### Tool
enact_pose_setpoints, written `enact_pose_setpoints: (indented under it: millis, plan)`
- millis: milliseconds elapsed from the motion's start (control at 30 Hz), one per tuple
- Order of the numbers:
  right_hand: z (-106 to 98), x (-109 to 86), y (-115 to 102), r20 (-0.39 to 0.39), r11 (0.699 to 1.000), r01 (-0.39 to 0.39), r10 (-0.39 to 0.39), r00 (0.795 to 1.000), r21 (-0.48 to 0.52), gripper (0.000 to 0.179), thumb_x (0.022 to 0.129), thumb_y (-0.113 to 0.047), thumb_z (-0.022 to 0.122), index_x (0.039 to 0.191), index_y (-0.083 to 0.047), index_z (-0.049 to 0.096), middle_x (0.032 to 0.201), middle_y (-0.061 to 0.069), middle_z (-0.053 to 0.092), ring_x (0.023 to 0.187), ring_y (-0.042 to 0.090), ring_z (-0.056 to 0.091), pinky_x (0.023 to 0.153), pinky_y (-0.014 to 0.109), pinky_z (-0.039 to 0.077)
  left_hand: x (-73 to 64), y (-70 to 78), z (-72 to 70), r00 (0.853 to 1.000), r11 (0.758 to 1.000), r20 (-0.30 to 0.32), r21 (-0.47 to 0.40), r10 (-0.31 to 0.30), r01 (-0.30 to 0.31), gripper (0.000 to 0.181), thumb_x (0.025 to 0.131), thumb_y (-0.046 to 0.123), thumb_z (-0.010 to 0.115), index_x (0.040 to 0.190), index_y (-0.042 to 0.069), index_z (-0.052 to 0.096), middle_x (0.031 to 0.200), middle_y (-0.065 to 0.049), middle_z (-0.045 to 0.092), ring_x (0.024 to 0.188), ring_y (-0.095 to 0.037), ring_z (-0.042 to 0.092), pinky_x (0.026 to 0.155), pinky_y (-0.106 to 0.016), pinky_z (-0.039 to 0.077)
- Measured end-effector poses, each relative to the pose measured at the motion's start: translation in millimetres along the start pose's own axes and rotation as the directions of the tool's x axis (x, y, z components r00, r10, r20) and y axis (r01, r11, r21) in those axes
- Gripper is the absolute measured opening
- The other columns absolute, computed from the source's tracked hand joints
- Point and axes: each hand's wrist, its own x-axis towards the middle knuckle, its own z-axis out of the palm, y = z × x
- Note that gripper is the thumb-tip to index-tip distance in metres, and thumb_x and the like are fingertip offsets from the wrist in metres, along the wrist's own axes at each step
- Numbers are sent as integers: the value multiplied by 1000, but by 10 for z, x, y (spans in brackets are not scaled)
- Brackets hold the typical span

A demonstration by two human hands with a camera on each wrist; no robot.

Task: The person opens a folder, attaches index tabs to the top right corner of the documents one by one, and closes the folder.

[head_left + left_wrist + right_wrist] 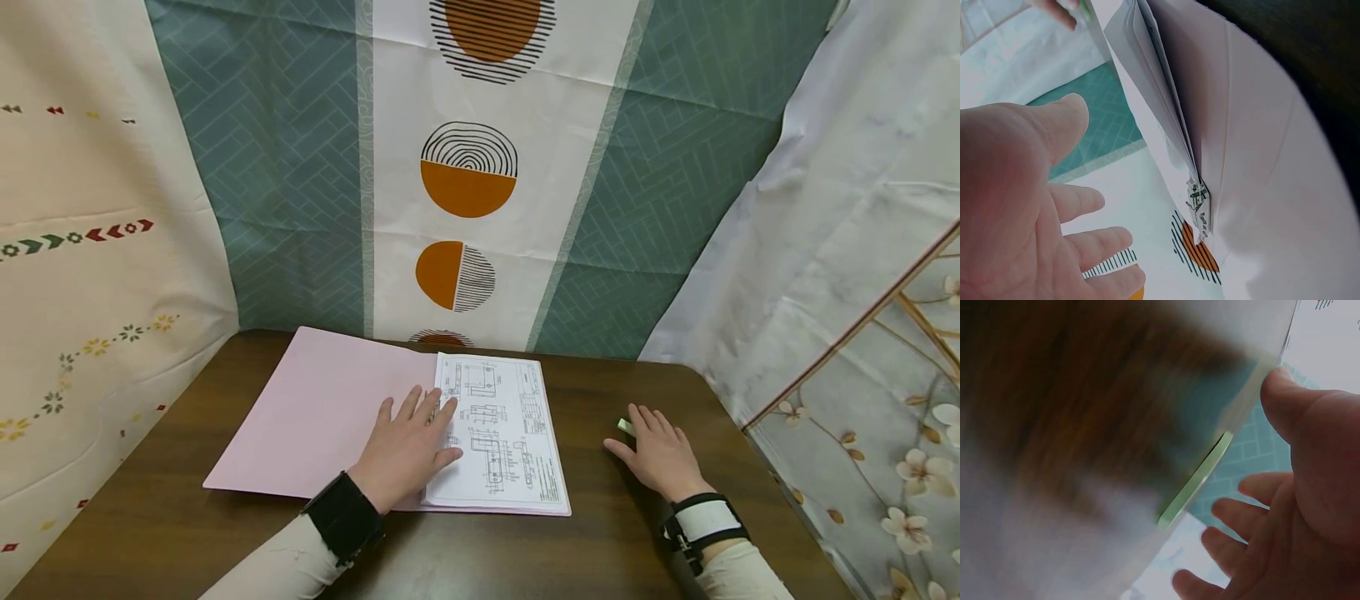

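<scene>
A pink folder [330, 408] lies spread out on the brown table, with a stack of white drawing sheets [517, 467] on its right half. My left hand [408, 450] is over the folder's middle, fingers spread, overlapping the sheets' left edge. In the left wrist view the sheets [1154, 94] bow up from a small printed piece [1197, 200] at the fold, and the palm holds nothing. To the right, my right hand [663, 454] hovers with loose fingers beside a slim light-green object [626, 427], partly hidden by it. In the right wrist view this green bar [1194, 481] lies flat, apart from the fingers.
The dark wooden table [600, 550] ends at a patterned curtain [300, 167] behind it. Cloths hang close on both sides, a cream one [112, 333] on the left and a flowered one [862, 400] on the right. Black bands circle both wrists.
</scene>
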Motion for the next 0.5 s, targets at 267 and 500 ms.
enact_pose_setpoints:
  millis: [267, 500]
  plan:
    - [-39, -11, 174, 39, 1000, 5, -4, 999, -11, 85, 108, -49, 69, 160, 13, 42, 159, 41, 46, 147, 61, 42, 114, 77, 36, -3, 25, -12, 1000, 1000, 1, -11, 0, 0, 80, 99, 54, 79, 160, 7, 57, 164, -23, 52, 154, -49, 42, 118, -76, 34]
    - [-104, -10, 174, 58, 1000, -2, 4, 998, -26, 76, 109, -44, 69, 157, 12, 49, 153, 41, 52, 144, 61, 46, 109, 76, 42, 4, 32, 4, 1000, 1000, 3, -6, 2, -2, 81, 99, 54, 80, 160, 6, 57, 163, -24, 53, 153, -49, 44, 117, -75, 36]
